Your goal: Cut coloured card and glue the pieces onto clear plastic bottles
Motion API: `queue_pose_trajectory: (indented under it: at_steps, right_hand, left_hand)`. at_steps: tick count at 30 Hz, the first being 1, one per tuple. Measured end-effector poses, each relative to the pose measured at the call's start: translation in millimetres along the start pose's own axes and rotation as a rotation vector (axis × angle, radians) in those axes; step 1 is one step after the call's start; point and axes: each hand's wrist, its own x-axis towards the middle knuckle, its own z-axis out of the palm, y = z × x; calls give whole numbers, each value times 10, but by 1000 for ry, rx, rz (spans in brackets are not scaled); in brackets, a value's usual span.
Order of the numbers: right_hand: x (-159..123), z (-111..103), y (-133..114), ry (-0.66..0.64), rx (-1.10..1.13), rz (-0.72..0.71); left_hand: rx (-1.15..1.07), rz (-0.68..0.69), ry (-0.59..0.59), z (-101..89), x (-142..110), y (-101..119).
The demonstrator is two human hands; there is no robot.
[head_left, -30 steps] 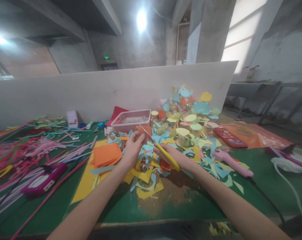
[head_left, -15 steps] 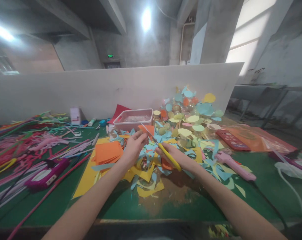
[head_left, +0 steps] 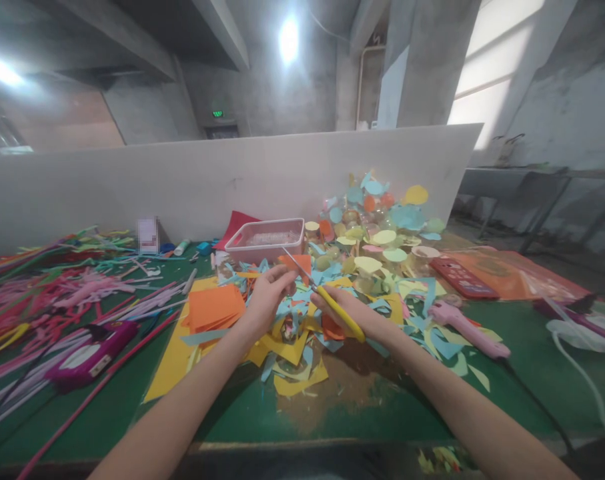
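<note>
My right hand point(head_left: 349, 310) is wrapped round the yellow-handled scissors point(head_left: 338, 309), whose blades point up and to the left. Those blades cross a small piece of orange paper point(head_left: 297, 261). The fingers of my left hand point(head_left: 272, 293) are pinched at the near edge of that paper. Under both hands lies a heap of blue and yellow paper scraps point(head_left: 292, 347). A stack of orange paper squares point(head_left: 215, 308) rests on a yellow sheet point(head_left: 165, 367) to the left of my left hand. Where the blades meet the paper is too small to make out.
Behind the hands stands a pink basket point(head_left: 265, 252). Paper discs on clear round pieces point(head_left: 367, 200) pile up at the back right. A pink glue gun point(head_left: 469, 330) and a red phone point(head_left: 462, 279) lie right. Pipe cleaners point(head_left: 89, 293) and a purple device point(head_left: 92, 353) lie left.
The view shifts slightly right and then back. Both hands keep nearly the same place, with small shifts of the left fingers and the scissors at the orange paper.
</note>
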Motion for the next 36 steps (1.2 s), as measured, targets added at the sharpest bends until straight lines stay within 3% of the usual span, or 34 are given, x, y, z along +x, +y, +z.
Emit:
queue_pose_trajectory:
  at_steps: [10, 16, 19, 23, 28, 36]
  right_hand:
    - [34, 7, -23, 91, -44, 38]
    - [39, -88, -6, 234, 17, 204]
    - [50, -127, 77, 229, -29, 269]
    - [70, -128, 146, 229, -313, 335]
    - [59, -85, 129, 209, -471, 361]
    - [13, -81, 54, 199, -578, 364]
  left_hand:
    - [9, -5, -2, 5, 6, -58]
    - [56, 30, 204, -106, 140, -170]
    - [196, 47, 257, -215, 206, -234]
    - [511, 138, 169, -300, 235, -329]
    - [854, 266, -17, -322, 246, -479]
    - [1110, 360, -125, -368, 272, -519]
